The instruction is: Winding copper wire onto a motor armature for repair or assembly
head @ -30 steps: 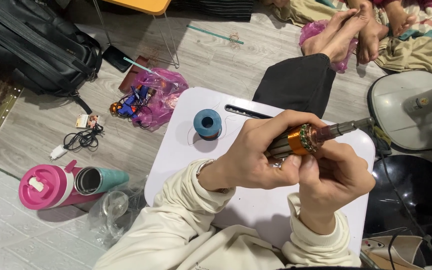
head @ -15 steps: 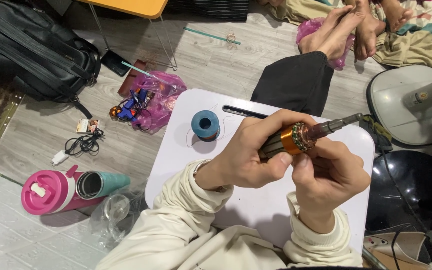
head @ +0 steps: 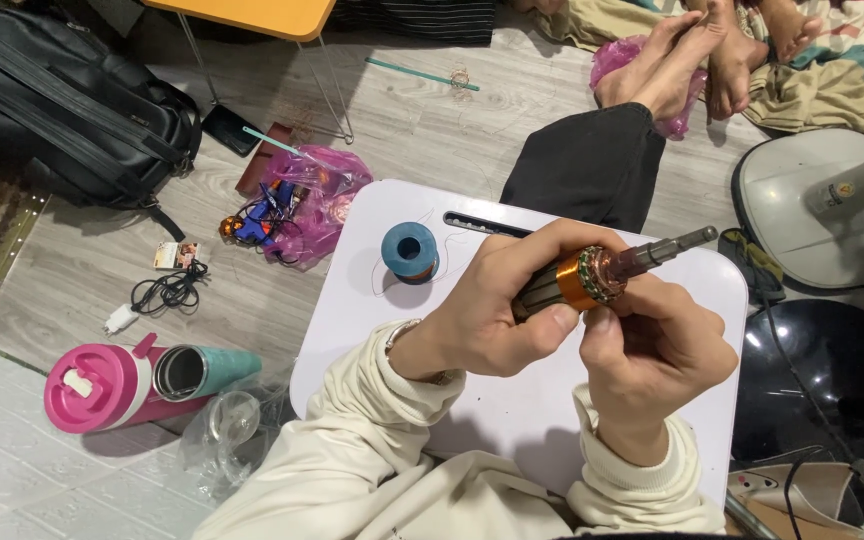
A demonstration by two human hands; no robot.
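Note:
My left hand point(head: 492, 315) wraps around the dark body of a motor rotor point(head: 597, 277) that has an orange copper band and a steel shaft pointing up and right. My right hand point(head: 652, 360) sits just below it, thumb and fingertips touching the orange band at the commutator end. Both hands hover over a small white lap table point(head: 512, 400). A blue spool of copper wire point(head: 410, 252) stands on the table to the left of my left hand.
A pink plastic bag with small parts point(head: 307, 200) lies on the floor left of the table. A pink and teal bottle point(head: 132, 385), a black backpack point(head: 62, 110), a white fan base point(head: 832, 215) and another person's bare feet point(head: 692, 60) surround it.
The rotor and both hands have shifted slightly; my right fingers have adjusted their touch on the orange band. The spool has not moved.

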